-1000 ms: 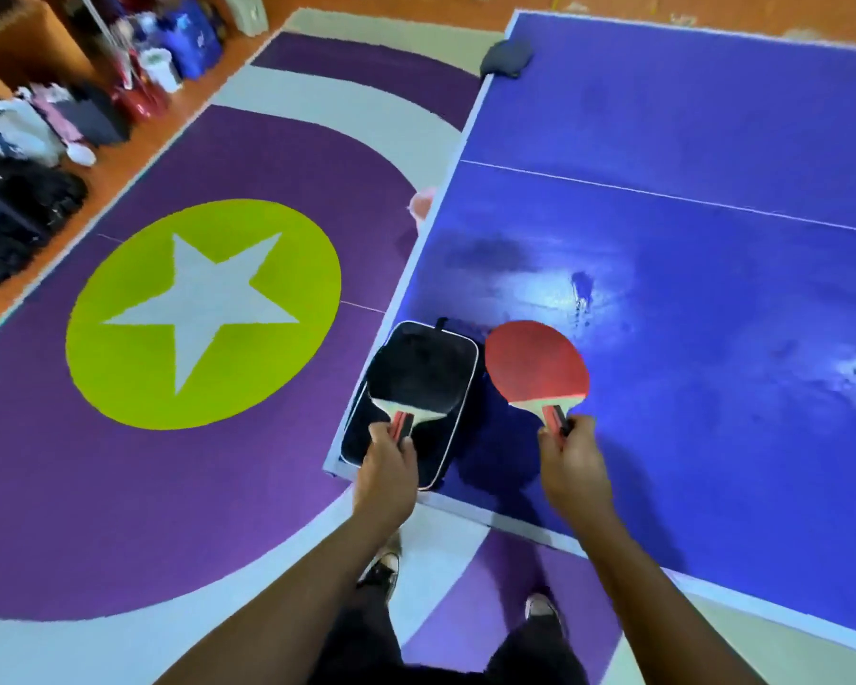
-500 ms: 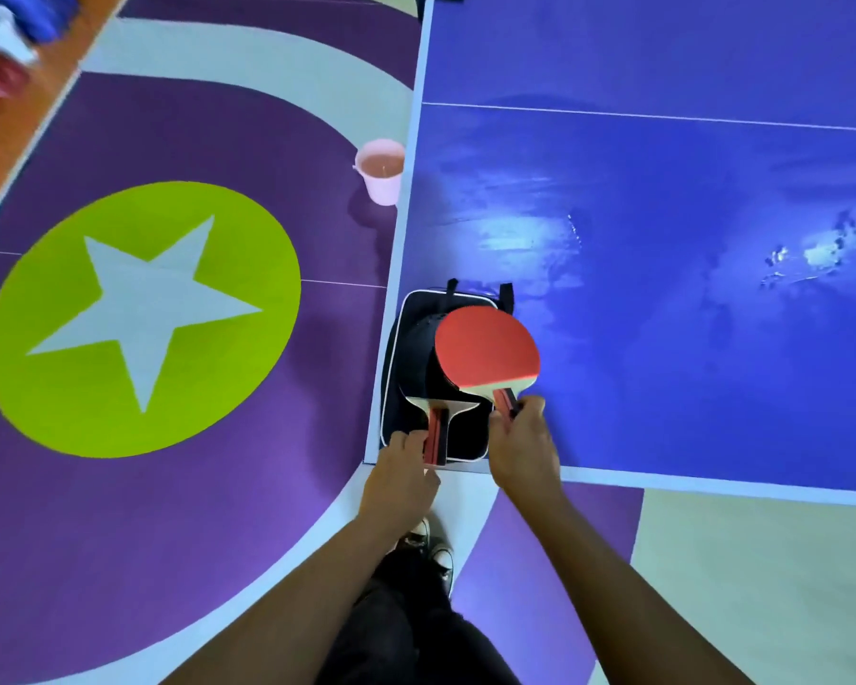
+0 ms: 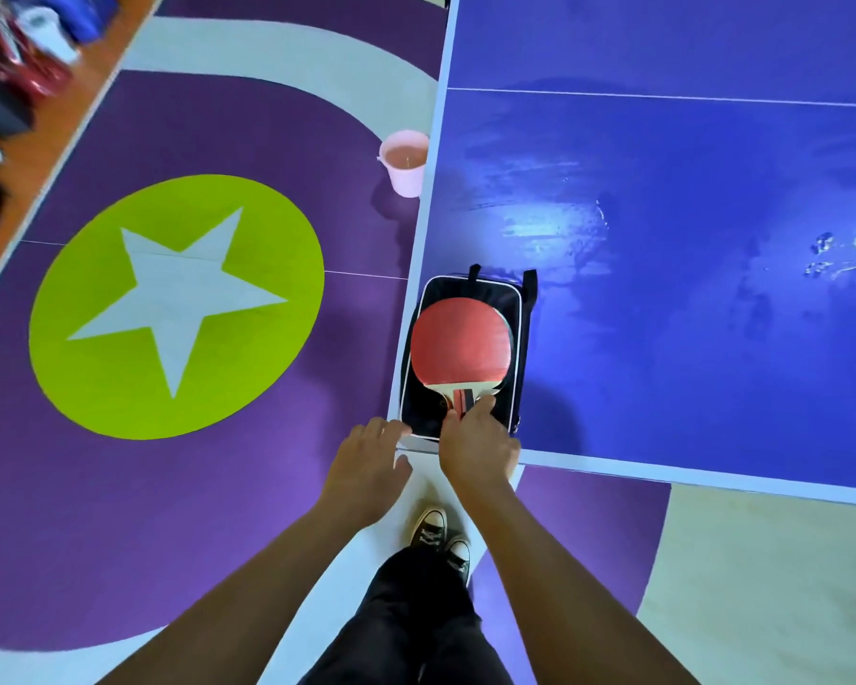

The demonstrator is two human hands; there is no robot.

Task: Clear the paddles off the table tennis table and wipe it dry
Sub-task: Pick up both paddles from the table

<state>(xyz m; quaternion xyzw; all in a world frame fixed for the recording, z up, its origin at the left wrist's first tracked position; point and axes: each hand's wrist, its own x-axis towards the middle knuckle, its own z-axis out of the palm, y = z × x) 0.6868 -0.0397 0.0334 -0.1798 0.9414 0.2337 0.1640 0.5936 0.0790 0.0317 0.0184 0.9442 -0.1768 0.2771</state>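
Two paddles stacked in a case at the corner of the wet desk

The red paddle (image 3: 460,341) lies flat on the open black case (image 3: 470,288), which sits on the near left corner of the blue desk (image 3: 688,388). The right hand (image 3: 478,442) pinches the paddle's handle with curled fingers and hides most of it. A second paddle (image 3: 511,333) lies under the red one and shows only a thin rim at 3 o'clock of the red blade. The left hand (image 3: 366,462), at 9 o'clock of the right one, holds nothing and its fingers are loose; I cannot tell if the fingertips touch the case. Water (image 3: 544,229) shines on the desk at 1 o'clock of the case. A pink bucket (image 3: 404,163) stands on the floor at 11 o'clock, partly hidden by the desk edge.
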